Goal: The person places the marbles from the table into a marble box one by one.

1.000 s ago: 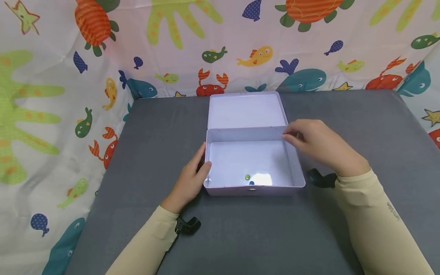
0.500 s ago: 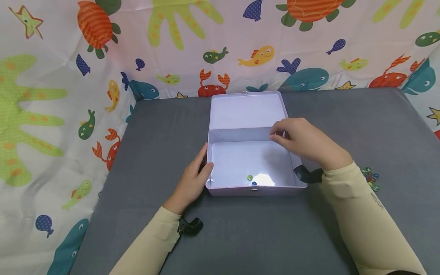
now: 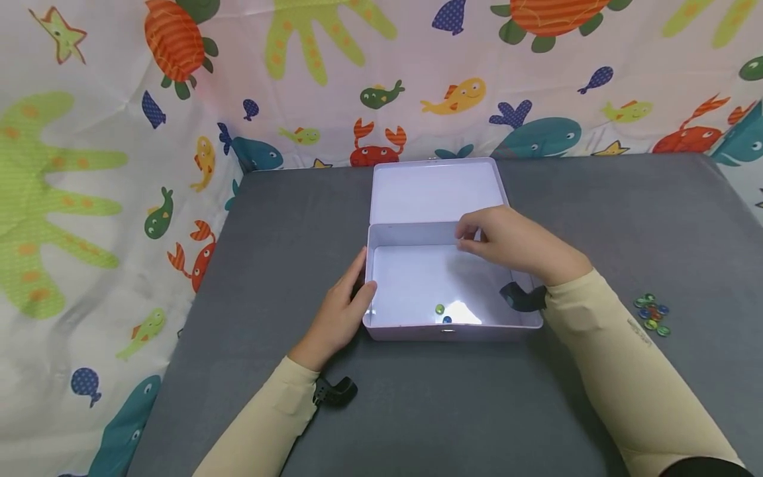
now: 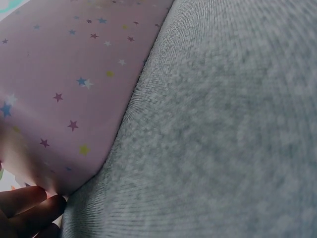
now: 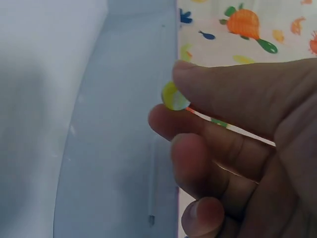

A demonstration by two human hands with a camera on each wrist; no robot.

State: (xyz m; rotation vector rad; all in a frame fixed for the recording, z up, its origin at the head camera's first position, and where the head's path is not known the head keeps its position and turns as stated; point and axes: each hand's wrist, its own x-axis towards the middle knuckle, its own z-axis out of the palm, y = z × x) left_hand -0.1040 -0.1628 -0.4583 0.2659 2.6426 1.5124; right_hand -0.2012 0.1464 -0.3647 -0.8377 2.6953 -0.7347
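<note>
A lidded tin box, pale lilac with star prints outside, stands with its lid tipped back. My left hand grips its left wall, thumb over the rim and fingers along the outside. In the left wrist view the fingertips are at the box's lower corner. My right hand is over the back right part of the box; thumb and index finger pinch a yellow-green glass marble. Inside, near the front wall, lie a green marble and a blue marble.
Several coloured marbles lie in a small cluster on the grey tabletop, right of the box beyond the right sleeve. A curtain printed with sea animals hangs at the back and left edges of the table.
My right hand has moved left from the box's right rim to over its inside. The marble cluster, earlier hidden behind the right forearm, now shows. My left hand keeps its hold.
</note>
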